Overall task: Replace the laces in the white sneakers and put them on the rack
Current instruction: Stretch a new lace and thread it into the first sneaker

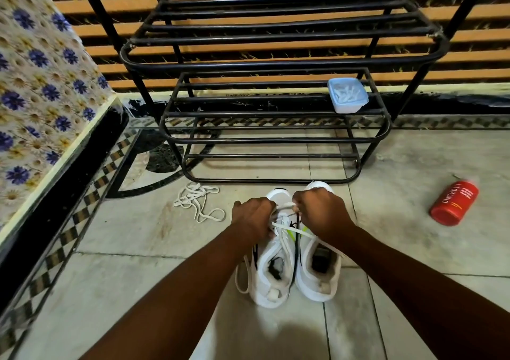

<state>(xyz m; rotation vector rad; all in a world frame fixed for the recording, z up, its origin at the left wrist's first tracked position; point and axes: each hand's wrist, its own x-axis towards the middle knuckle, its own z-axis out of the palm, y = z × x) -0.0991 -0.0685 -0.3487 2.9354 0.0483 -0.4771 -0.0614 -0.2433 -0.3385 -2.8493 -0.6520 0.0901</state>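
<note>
Your left hand (252, 216) is curled over the front of the left sneaker (273, 263), fingers closed on the white lace (284, 225) where it crosses the eyelets. Your right hand (317, 212) pinches the other run of that lace near the toe end, fingers bent tight around it. Both grips are clenched on the lace; the lace runs taut between the two hands across the shoe's tongue.

The left sneaker stands on the floor (138, 276), toe toward the rack, heel toward you. One loose end of its lace loops down its outer side to the floor. The right sneaker (318, 268) stands just beside it, touching or nearly so, same heading. Its toe is partly hidden behind your right hand. Whether it is laced, you cannot tell from here.

A second white lace (197, 200) lies in a loose tangle on the floor to the left of the shoes, near the rack's bottom rail.

The black metal rack (276, 138) stands just beyond the sneakers, against the wall. A small clear plastic box (347, 94) with a blue lid sits on its middle shelf, right side.

A red can (454, 203) lies on its side on the floor, well off to the right. A bed with a flowered sheet (41, 97) runs along the left.
</note>
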